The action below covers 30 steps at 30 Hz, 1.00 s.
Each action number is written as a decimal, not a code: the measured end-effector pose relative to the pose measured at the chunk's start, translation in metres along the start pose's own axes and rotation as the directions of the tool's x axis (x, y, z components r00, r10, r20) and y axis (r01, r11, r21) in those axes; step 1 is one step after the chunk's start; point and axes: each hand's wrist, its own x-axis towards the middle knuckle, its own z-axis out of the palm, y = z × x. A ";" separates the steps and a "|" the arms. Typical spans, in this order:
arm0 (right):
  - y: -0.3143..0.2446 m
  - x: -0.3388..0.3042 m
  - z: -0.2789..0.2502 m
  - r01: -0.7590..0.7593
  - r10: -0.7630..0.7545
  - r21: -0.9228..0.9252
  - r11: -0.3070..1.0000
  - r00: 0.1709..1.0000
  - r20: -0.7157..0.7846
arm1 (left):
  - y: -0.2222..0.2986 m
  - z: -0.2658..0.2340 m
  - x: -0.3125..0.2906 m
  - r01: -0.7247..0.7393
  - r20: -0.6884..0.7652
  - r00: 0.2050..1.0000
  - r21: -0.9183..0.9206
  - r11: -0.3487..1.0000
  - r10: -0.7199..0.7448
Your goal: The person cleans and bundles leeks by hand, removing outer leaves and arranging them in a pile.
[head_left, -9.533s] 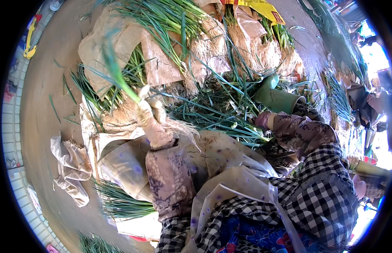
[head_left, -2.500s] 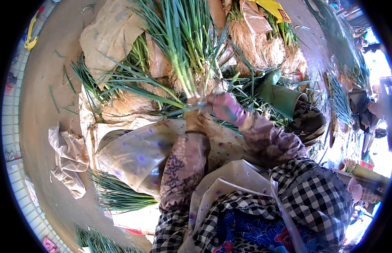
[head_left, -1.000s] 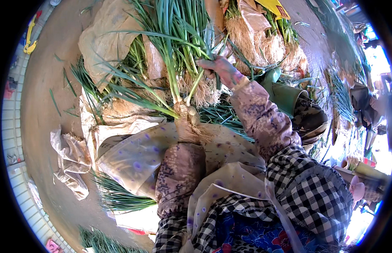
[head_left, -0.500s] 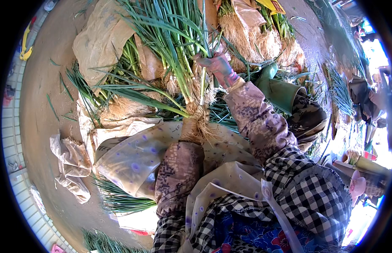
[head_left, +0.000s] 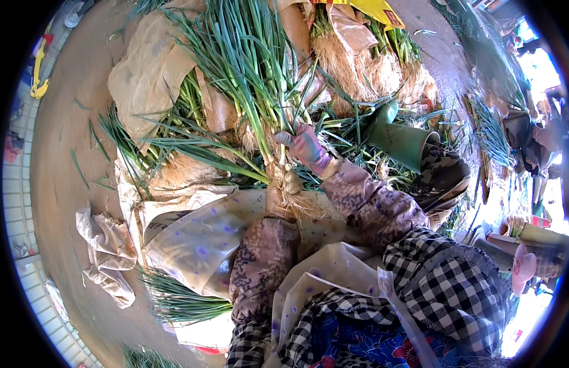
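A bunch of green garlic [head_left: 247, 80], with long flat leaves and pale root ends, stands upright in front of me. My left hand [head_left: 281, 190] is wrapped round its lower end, where tan roots hang over the fingers and partly hide them. Close above, my gloved right hand [head_left: 307, 149] is closed at the pale stems, thumb to the left; what lies inside its fingers is partly hidden. A clear plastic apron with purple spots [head_left: 201, 251] spreads over my lap beneath both forearms.
Rooted bundles [head_left: 358, 67] lie at the far side, some under brown sheeting [head_left: 149, 67]. Another person's green boot [head_left: 401, 141] stands to the right amid loose leaves. A crumpled sack [head_left: 110, 251] and a leafy bunch [head_left: 183, 297] lie at left.
My right hand has come down from the leaves to the pale stems, nearer my left hand. The left hand keeps its grip; the view has shifted slightly.
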 end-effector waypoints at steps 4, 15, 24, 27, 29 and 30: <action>0.008 -0.010 0.026 -0.155 -0.251 -0.763 0.628 0.888 -0.386 | 0.000 0.002 -0.002 -0.074 -0.021 0.997 0.083 0.994 0.076; -0.131 -0.077 0.071 0.037 -0.652 -0.900 0.434 0.703 -0.285 | -0.005 0.042 0.000 -0.279 -0.471 0.748 0.417 0.865 0.468; -0.033 -0.018 0.022 -0.179 -0.355 -0.928 0.326 0.887 -0.296 | -0.012 0.028 0.001 0.042 -0.419 0.865 0.608 0.792 0.276; -0.005 -0.009 -0.002 -0.018 -0.418 -0.990 0.142 0.905 -0.077 | -0.010 0.025 0.001 0.041 -0.424 0.870 0.570 0.820 0.251; 0.007 -0.008 -0.013 0.032 -0.453 -0.992 0.122 0.891 -0.027 | -0.009 0.023 0.003 -0.071 -0.479 0.824 0.444 0.893 0.303; 0.015 -0.007 -0.020 0.056 -0.467 -0.992 0.113 0.884 -0.003 | -0.008 0.020 0.003 -0.132 -0.511 0.796 0.377 0.917 0.325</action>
